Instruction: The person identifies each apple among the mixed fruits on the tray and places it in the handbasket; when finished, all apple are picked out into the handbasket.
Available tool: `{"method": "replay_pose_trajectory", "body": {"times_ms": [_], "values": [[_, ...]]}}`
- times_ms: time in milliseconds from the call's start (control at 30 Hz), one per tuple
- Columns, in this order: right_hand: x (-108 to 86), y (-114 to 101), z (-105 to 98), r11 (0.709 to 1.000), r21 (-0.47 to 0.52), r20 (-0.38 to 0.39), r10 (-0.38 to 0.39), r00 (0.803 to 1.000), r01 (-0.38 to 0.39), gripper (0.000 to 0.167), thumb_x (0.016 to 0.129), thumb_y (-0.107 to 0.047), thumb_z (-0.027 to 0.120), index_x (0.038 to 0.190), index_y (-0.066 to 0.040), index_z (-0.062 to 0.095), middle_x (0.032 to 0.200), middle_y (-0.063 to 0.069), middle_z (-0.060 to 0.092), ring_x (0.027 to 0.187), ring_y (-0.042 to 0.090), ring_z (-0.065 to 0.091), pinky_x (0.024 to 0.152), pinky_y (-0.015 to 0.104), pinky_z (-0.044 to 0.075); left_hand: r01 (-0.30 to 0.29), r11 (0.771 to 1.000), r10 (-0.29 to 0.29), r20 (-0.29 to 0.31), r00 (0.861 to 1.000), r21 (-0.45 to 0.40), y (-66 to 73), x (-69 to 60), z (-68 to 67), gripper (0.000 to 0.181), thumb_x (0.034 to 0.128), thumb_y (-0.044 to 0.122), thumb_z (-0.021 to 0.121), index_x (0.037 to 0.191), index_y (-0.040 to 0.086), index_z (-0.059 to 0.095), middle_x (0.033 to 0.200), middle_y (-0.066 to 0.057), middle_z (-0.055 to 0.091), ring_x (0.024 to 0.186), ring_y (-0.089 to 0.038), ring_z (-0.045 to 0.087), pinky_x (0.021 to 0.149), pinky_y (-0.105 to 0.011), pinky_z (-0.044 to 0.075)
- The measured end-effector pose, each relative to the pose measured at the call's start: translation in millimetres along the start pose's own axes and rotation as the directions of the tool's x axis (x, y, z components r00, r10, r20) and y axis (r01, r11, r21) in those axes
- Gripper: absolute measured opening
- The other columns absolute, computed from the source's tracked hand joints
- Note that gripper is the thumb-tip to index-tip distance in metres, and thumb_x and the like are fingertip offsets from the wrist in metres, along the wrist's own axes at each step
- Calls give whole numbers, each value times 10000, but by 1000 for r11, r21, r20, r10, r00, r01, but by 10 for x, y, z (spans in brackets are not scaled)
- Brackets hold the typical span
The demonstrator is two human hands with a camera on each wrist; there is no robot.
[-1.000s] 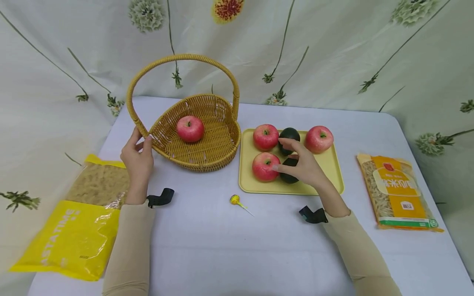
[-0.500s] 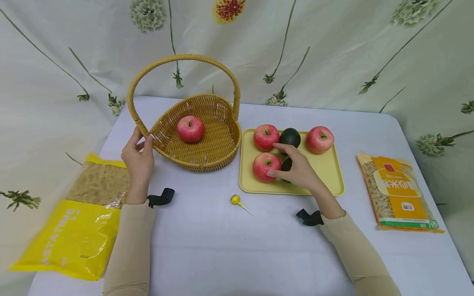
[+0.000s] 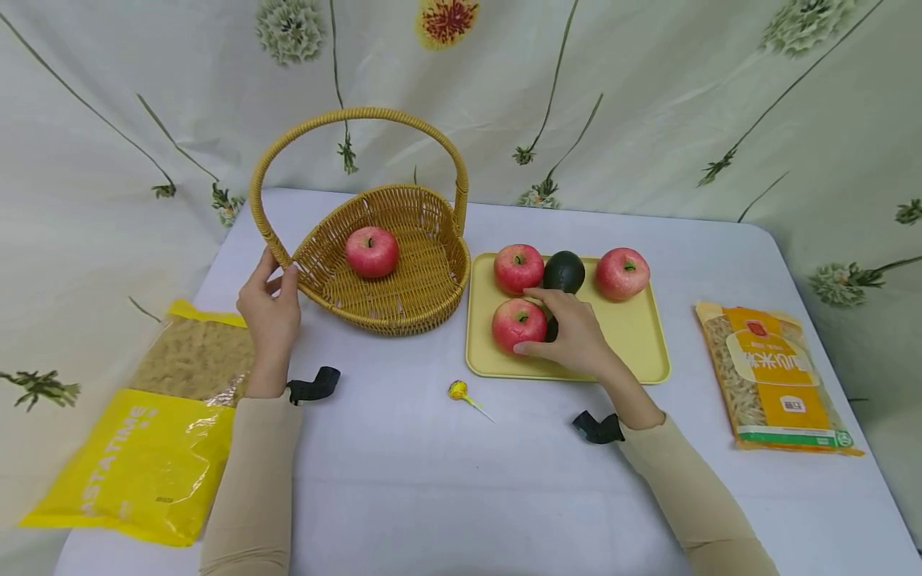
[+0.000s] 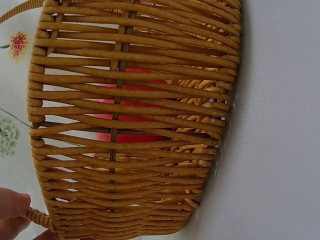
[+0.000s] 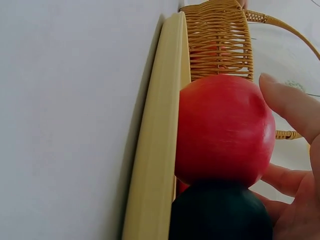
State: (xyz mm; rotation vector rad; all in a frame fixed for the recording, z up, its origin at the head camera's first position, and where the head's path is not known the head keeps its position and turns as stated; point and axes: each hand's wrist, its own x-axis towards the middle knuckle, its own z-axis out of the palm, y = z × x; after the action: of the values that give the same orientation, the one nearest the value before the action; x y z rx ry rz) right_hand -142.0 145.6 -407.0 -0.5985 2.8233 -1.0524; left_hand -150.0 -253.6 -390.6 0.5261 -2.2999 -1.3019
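My left hand [image 3: 270, 308] pinches the base of the handle on a woven wicker basket [image 3: 403, 300], at its left side. One red apple [image 3: 371, 252] lies inside the basket. Over the yellow tray [image 3: 634, 340], my right hand [image 3: 572, 336] has its thumb and fingers curled round the front left apple [image 3: 519, 324]. In the right wrist view the thumb is at one side of this apple [image 5: 225, 130], the fingers partly hidden behind it. A dark green avocado [image 5: 220, 212] sits against it, mostly covered by the hand in the head view.
The tray also bears a back left apple [image 3: 519, 268], another avocado [image 3: 564, 272] and a right apple [image 3: 623, 274]. A lollipop [image 3: 461, 392] lies in front. A yellow pasta bag [image 3: 151, 448] is at left, an orange packet [image 3: 778, 372] at right.
My right hand has moved left and slightly down, from over the avocados to round the front left apple. The left hand keeps its hold on the basket handle.
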Motion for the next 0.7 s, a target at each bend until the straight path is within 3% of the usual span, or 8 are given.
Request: {"method": "replay_pose_trajectory", "body": {"times_ms": [433,700], "values": [[-16,-25,52,988,-156,6,-15,1000,16,815,722,-423,838,1407,-131,504,1342,79,580,1215,290,490,972,485,346,-3,1000,3,2,1000,2,13,-3,-2,454,1016,296,501,1466,295,439,1419,2,562,1132,-222,608,929,-310,540],[-14,-34,81,985,-171,-12,-16,1000,13,813,715,-411,843,1397,-113,516,1340,88,591,1234,290,505,963,471,343,-26,1000,26,-6,1000,-3,-1,-2,-10,455,1014,287,506,1464,282,442,1408,-9,572,1117,-233,619,894,-270,544]]}}
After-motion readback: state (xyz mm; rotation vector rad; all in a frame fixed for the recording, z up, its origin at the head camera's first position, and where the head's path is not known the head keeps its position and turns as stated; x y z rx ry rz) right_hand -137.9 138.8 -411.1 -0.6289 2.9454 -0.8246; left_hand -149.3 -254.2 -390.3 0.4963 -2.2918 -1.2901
